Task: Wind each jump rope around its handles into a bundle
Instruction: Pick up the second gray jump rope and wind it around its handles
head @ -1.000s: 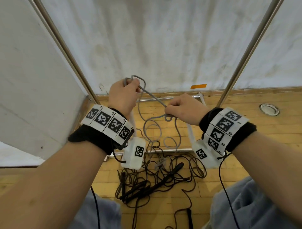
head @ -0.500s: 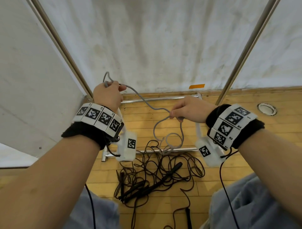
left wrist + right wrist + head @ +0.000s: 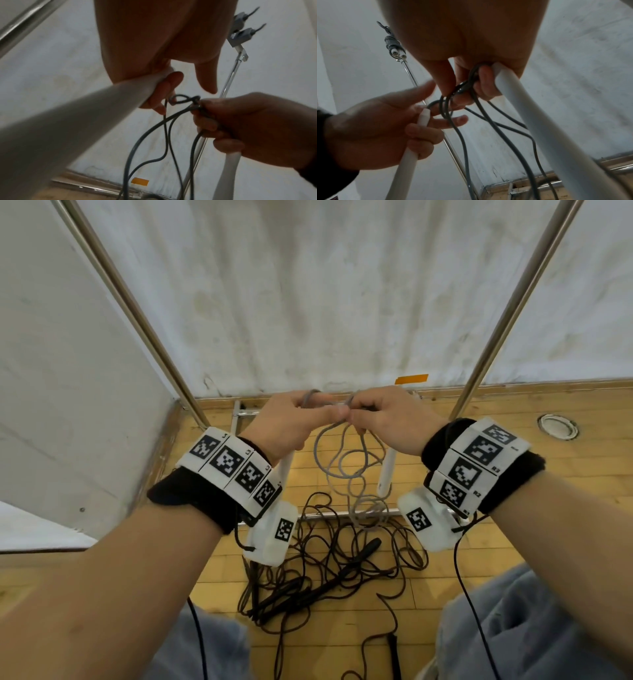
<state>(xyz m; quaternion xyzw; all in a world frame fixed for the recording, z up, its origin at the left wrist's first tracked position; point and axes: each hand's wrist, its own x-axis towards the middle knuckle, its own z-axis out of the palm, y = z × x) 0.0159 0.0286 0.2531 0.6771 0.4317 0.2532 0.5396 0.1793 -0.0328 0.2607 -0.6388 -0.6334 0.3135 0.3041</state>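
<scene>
I hold a grey jump rope (image 3: 342,463) raised in front of me with both hands meeting. My left hand (image 3: 322,409) grips one white handle (image 3: 85,115) with a cord loop by its fingertips (image 3: 161,108). My right hand (image 3: 359,412) grips the other white handle (image 3: 539,121) and pinches several cord loops (image 3: 467,83) against it. Slack grey cord hangs between the wrists down to the floor. A tangle of black jump ropes (image 3: 325,559) with black handles lies on the wooden floor below.
White sheeting closes the back and left, framed by two slanted metal poles (image 3: 137,302) (image 3: 513,302). A metal floor rail (image 3: 318,513) runs under the ropes. A round floor socket (image 3: 556,426) sits at the right. My knees (image 3: 531,628) flank the black tangle.
My hands were apart with the grey cord stretched between them. The left hand has swung right and met the right hand, bringing a cord loop over to it.
</scene>
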